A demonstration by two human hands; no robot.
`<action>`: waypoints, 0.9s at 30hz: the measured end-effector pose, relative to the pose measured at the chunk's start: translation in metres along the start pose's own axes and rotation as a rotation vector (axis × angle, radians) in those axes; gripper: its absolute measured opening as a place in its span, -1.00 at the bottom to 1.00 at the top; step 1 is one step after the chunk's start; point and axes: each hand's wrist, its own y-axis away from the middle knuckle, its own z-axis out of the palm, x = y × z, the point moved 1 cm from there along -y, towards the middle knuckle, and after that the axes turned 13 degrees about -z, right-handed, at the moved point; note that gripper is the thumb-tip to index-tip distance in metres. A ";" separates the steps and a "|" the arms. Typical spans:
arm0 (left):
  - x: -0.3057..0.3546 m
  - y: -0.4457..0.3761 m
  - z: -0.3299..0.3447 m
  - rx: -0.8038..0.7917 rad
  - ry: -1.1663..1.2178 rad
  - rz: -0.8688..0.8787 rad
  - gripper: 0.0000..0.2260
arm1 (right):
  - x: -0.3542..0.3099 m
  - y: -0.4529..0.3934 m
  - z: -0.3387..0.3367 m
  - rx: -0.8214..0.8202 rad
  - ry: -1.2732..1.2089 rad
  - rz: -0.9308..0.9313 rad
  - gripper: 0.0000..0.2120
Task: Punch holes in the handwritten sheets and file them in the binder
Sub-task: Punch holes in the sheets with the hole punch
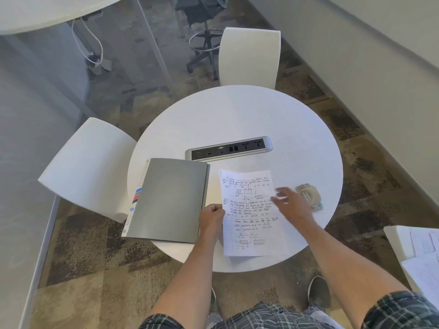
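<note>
A handwritten sheet (251,217) lies on the round white table (237,115), close to its near edge. My left hand (211,218) pinches the sheet's left edge. My right hand (291,203) hovers with its fingers spread above the sheet's right edge, blurred by motion. Just right of that hand sits a small clear hole punch (308,197). A closed grey binder (171,200) with coloured index tabs on its left side lies to the left of the sheet, touching my left hand.
A silver power and data socket strip (229,148) sits mid-table behind the binder and sheet. Two white chairs (249,58) (88,169) stand at the far and left sides. More written sheets (425,252) lie on a white surface at right.
</note>
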 end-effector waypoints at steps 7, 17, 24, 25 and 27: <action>0.030 0.032 0.028 -0.294 -0.006 0.138 -0.78 | -0.062 0.006 0.037 -0.392 -0.608 -0.012 -0.65; 0.020 0.009 0.020 -0.063 0.051 0.033 -0.46 | -0.039 -0.002 0.018 -0.203 -1.051 0.110 -0.75; -0.010 0.002 0.006 -0.334 0.220 -0.291 -0.64 | -0.014 0.004 0.009 -0.105 -1.222 0.207 -0.70; -0.014 0.002 0.004 -0.335 0.238 -0.305 -0.69 | -0.011 0.006 0.009 -0.097 -1.227 0.224 -0.70; -0.018 -0.001 0.003 -0.310 0.147 -0.323 -0.66 | -0.006 0.008 0.008 -0.079 -1.248 0.249 -0.70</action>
